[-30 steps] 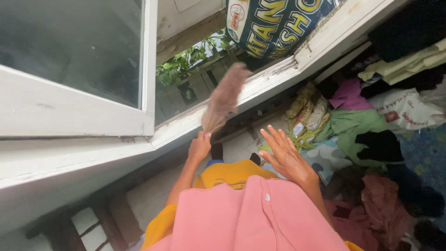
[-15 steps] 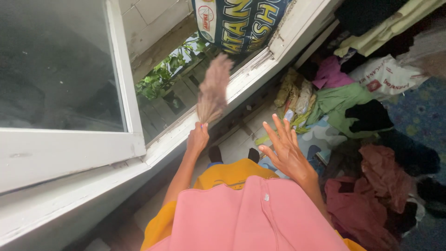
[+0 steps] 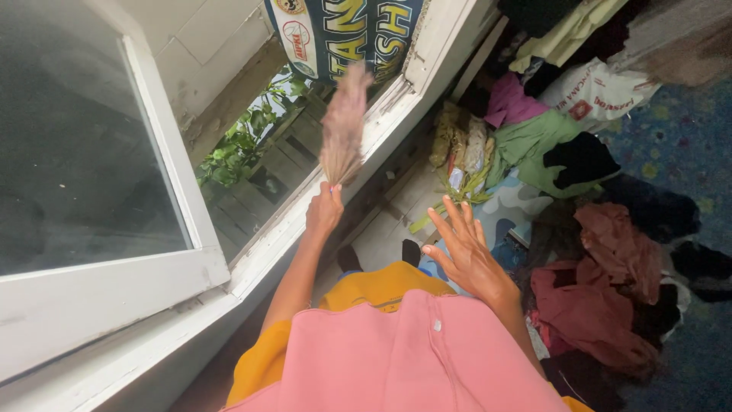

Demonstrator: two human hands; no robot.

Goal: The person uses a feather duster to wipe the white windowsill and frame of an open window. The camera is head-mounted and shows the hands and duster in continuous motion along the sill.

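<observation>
My left hand [image 3: 324,211] grips the base of a small brown grass broom [image 3: 343,126], whose blurred bristles point up along the white window sill [image 3: 381,126]. My right hand [image 3: 463,252] hovers open with fingers spread, holding nothing, above the floor by my knees. I am in a pink top and yellow-orange garment. The open window pane [image 3: 76,168] swings inward at the left.
A dark blue printed sack [image 3: 343,34] fills the top of the window opening, with green plants [image 3: 244,145] outside. Heaps of clothes [image 3: 602,290], a white plastic bag [image 3: 602,95] and packets [image 3: 457,149] lie on the floor to the right.
The view has swung left and turned; the broom stays raised at the sill and has shifted slightly along it. My right hand stays spread and open.
</observation>
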